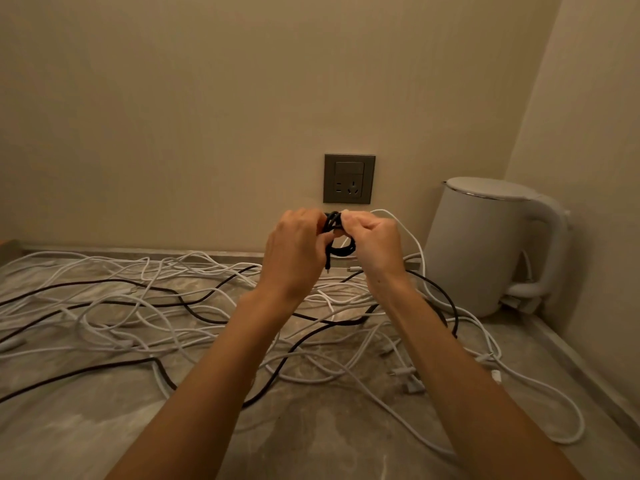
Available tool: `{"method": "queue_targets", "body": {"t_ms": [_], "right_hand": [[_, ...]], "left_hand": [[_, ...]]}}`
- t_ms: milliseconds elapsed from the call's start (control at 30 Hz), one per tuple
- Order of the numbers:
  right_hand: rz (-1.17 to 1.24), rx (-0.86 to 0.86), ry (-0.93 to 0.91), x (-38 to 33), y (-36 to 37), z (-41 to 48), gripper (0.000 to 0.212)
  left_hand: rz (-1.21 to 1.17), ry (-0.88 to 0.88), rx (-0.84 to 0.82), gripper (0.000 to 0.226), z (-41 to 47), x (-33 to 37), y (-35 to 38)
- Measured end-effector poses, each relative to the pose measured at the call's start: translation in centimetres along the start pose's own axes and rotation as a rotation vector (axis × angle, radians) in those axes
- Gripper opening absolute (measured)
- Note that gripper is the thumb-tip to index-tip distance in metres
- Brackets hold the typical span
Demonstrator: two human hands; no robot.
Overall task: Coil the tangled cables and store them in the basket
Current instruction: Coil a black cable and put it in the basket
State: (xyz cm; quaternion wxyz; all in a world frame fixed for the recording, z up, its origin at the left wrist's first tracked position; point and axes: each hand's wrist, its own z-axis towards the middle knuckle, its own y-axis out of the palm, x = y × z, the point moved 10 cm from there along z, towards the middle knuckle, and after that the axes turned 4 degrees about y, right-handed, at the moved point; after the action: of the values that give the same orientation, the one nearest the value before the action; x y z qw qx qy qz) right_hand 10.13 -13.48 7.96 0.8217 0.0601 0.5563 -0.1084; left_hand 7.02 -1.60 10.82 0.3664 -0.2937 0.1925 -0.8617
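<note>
A grey stone counter (311, 438) runs along a beige wall, and above it the left hand (294, 251) and the right hand (372, 244) are raised close together, fingers curled, both gripping a small black coil of cable (341, 251) whose loose end hangs down between them. Under and around the arms, tangled white cables (145, 271) and black cables (454, 317) sprawl across the counter from far left to near right. A wall socket (349, 179) sits just beyond the hands, and a white kettle (485, 244) stands at the far right.

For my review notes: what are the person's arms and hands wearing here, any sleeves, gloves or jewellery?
Nothing visible. The left hand and right hand are ungloved, with no rings showing on the fingers. The left forearm and right forearm are bare to the frame's lower edge: no sleeves, watch or wristbands.
</note>
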Motion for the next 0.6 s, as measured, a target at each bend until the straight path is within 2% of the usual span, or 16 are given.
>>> {"method": "queue_targets", "body": {"t_ms": [200, 333, 433, 533, 600], "right_hand": [[-0.068, -0.023, 0.007, 0.7, 0.6, -0.1, 0.026], [0.032, -0.123, 0.137, 2.3, 1.5, 0.2, 0.032], [0.174, -0.162, 0.206, 2.7, 1.8, 0.2, 0.032], [0.205, -0.155, 0.226, 2.5, 1.4, 0.3, 0.031], [0.229, -0.167, 0.226, 2.3, 1.4, 0.3, 0.032]], "left_hand": [[0.051, 0.095, -0.056, 0.018, -0.3, 0.6, 0.5], [0.023, 0.123, -0.073, 0.02, -0.2, 0.5, 0.7], [-0.092, 0.061, -0.03, 0.022, 0.4, -0.4, -0.3], [-0.133, -0.025, 0.049, 0.017, 1.1, -1.9, -2.0], [-0.121, -0.064, -0.038, 0.025, 1.1, -2.6, -1.5]]}}
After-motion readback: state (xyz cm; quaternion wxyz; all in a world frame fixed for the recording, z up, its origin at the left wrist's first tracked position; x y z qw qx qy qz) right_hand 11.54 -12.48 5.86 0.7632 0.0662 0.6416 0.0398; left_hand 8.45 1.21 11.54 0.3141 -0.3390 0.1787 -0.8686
